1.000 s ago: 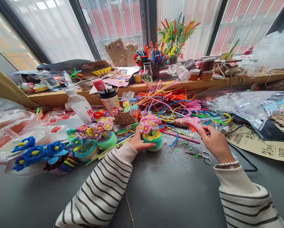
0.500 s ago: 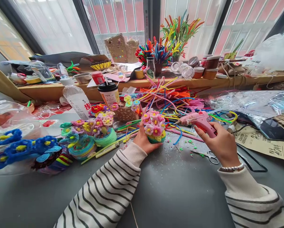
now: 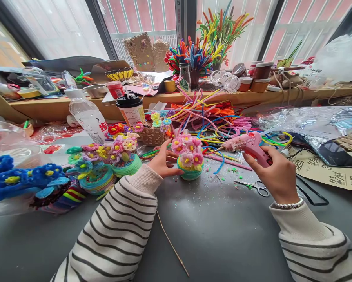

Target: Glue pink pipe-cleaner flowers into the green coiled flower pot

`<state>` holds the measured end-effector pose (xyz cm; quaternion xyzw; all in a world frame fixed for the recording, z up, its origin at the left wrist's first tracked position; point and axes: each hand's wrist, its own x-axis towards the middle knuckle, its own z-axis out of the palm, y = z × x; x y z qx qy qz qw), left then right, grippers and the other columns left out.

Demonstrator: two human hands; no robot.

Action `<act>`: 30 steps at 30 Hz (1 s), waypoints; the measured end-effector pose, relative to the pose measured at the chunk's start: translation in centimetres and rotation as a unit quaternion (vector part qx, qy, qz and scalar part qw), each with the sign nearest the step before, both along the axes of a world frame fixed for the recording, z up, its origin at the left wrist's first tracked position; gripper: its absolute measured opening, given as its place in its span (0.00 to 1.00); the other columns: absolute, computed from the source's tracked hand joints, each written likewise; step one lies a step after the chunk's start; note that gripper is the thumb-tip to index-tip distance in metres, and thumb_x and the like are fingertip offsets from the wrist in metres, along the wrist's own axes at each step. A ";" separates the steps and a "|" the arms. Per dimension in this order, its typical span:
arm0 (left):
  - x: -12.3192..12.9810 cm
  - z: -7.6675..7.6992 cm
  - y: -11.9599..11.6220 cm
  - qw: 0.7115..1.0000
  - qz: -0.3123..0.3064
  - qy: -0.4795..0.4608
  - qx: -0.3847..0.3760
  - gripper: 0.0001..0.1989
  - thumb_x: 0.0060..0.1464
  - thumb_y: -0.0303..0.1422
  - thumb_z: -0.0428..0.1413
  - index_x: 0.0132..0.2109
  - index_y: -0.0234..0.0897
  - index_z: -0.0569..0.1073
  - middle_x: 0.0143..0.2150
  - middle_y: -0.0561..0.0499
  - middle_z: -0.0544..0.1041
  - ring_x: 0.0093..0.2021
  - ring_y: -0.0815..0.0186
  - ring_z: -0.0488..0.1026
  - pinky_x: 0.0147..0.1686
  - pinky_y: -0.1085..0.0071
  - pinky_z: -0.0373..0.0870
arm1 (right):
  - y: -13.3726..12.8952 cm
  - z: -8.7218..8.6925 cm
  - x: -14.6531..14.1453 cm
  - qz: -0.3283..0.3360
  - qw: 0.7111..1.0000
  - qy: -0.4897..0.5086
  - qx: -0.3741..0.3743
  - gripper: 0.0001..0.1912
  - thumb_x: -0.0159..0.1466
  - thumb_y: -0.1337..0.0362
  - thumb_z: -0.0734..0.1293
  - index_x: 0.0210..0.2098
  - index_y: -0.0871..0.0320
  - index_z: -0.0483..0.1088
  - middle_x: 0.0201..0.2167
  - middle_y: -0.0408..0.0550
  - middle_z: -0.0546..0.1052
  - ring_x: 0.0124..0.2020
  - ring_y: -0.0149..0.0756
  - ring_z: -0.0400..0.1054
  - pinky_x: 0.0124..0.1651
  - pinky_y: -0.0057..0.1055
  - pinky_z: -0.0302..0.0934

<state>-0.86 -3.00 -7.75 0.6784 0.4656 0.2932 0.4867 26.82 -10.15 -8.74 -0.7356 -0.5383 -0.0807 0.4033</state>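
Observation:
A small pot of pink pipe-cleaner flowers, wrapped in green and yellow at the base, stands upright on the grey table. Just left of it is my left hand, fingers spread and thumb close to the pot's side; whether the thumb touches it I cannot tell. My right hand grips the handle of a pink hot glue gun, whose nozzle points left toward the flowers. Below the gun lie scissors, among green scraps.
Several more flower pots stand at left, one with blue flowers. Behind are a plastic bottle, a lidded cup and a heap of loose pipe cleaners. A thin stick lies in front; sandpaper sheets lie at right.
My left hand has let go of the flower pot and drawn left, its fingers opening. The pot stays on the table. My right hand still holds the glue gun in nearly the same place.

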 end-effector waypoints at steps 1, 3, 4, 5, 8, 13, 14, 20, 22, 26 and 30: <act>0.0 -0.1 0.1 1.000 -0.005 -0.010 0.003 0.56 0.28 0.31 0.65 0.60 0.35 0.39 0.50 0.33 0.64 0.48 0.50 0.67 0.46 0.50 0.63 | 0.0 0.0 0.0 -0.002 1.000 -0.001 0.000 0.27 0.49 0.43 0.61 0.36 0.59 0.69 0.26 0.48 0.72 0.24 0.35 0.62 0.30 0.30 0.55; 0.3 -0.7 0.2 0.998 -0.035 -0.046 0.011 0.56 0.28 0.31 0.64 0.60 0.37 0.39 0.55 0.34 0.60 0.53 0.51 0.63 0.50 0.52 0.60 | 0.0 0.0 0.0 -0.005 1.000 -0.004 0.001 0.27 0.49 0.43 0.61 0.37 0.59 0.69 0.27 0.48 0.72 0.25 0.36 0.63 0.31 0.31 0.56; 0.5 -1.2 0.3 0.997 -0.051 -0.063 0.019 0.56 0.28 0.31 0.64 0.60 0.37 0.38 0.57 0.35 0.58 0.55 0.51 0.61 0.52 0.53 0.59 | 0.0 0.0 0.0 -0.006 1.000 -0.007 0.002 0.27 0.50 0.44 0.61 0.37 0.60 0.69 0.27 0.49 0.72 0.26 0.36 0.63 0.31 0.31 0.56; 0.9 -1.6 0.4 0.996 -0.061 -0.066 0.029 0.57 0.28 0.32 0.64 0.60 0.36 0.37 0.58 0.35 0.57 0.56 0.51 0.59 0.53 0.53 0.57 | 0.0 0.0 0.0 -0.007 1.000 -0.009 0.002 0.27 0.50 0.44 0.61 0.37 0.60 0.69 0.27 0.49 0.72 0.26 0.36 0.63 0.31 0.31 0.56; 1.8 -2.4 0.1 0.996 -0.030 -0.030 0.084 0.58 0.28 0.34 0.65 0.60 0.34 0.37 0.58 0.35 0.56 0.58 0.51 0.55 0.56 0.53 0.51 | -0.1 0.2 -0.2 -0.007 1.000 -0.013 -0.006 0.27 0.49 0.44 0.62 0.36 0.61 0.69 0.26 0.50 0.72 0.25 0.36 0.63 0.30 0.30 0.55; 2.3 -2.4 -0.4 0.987 0.021 0.017 0.160 0.58 0.25 0.40 0.65 0.60 0.34 0.40 0.58 0.37 0.56 0.60 0.50 0.51 0.59 0.54 0.45 | -0.1 0.2 -0.3 -0.006 1.000 -0.020 -0.016 0.27 0.49 0.44 0.62 0.36 0.60 0.69 0.26 0.49 0.73 0.24 0.35 0.63 0.29 0.29 0.55; 2.2 -2.3 -0.3 0.988 0.009 0.018 0.151 0.59 0.24 0.40 0.65 0.60 0.34 0.39 0.58 0.36 0.56 0.59 0.50 0.52 0.58 0.54 0.46 | -0.1 0.2 -0.3 -0.007 1.000 -0.021 -0.017 0.27 0.49 0.44 0.62 0.36 0.60 0.69 0.26 0.49 0.73 0.24 0.36 0.63 0.29 0.29 0.55; 2.1 -2.4 -0.2 0.990 -0.023 -0.013 0.136 0.58 0.28 0.35 0.64 0.61 0.36 0.35 0.59 0.37 0.56 0.58 0.51 0.55 0.58 0.55 0.48 | -0.2 0.2 0.0 -0.025 0.999 -0.030 -0.011 0.26 0.49 0.44 0.63 0.37 0.59 0.69 0.26 0.49 0.73 0.25 0.36 0.64 0.30 0.29 0.55; 2.5 -2.3 -0.4 0.986 0.005 -0.002 0.169 0.57 0.25 0.37 0.65 0.60 0.35 0.41 0.60 0.38 0.53 0.60 0.50 0.51 0.59 0.56 0.44 | -0.2 0.3 0.1 -0.034 0.999 -0.028 -0.009 0.26 0.48 0.44 0.63 0.36 0.59 0.69 0.26 0.49 0.73 0.25 0.36 0.65 0.29 0.29 0.56; 2.7 -2.4 -0.4 0.987 0.010 -0.003 0.163 0.61 0.22 0.36 0.66 0.60 0.33 0.39 0.60 0.35 0.51 0.61 0.50 0.49 0.59 0.56 0.45 | -0.2 0.4 0.1 -0.047 0.999 -0.024 -0.012 0.27 0.48 0.44 0.63 0.37 0.60 0.69 0.26 0.49 0.73 0.25 0.37 0.65 0.30 0.30 0.56; 2.6 -2.5 -0.1 0.992 -0.049 -0.084 0.077 0.57 0.29 0.31 0.64 0.60 0.37 0.33 0.59 0.35 0.55 0.58 0.53 0.56 0.55 0.55 0.54 | -0.3 0.4 0.2 -0.047 0.999 -0.023 -0.016 0.26 0.47 0.46 0.64 0.37 0.60 0.68 0.26 0.50 0.73 0.26 0.37 0.65 0.30 0.30 0.56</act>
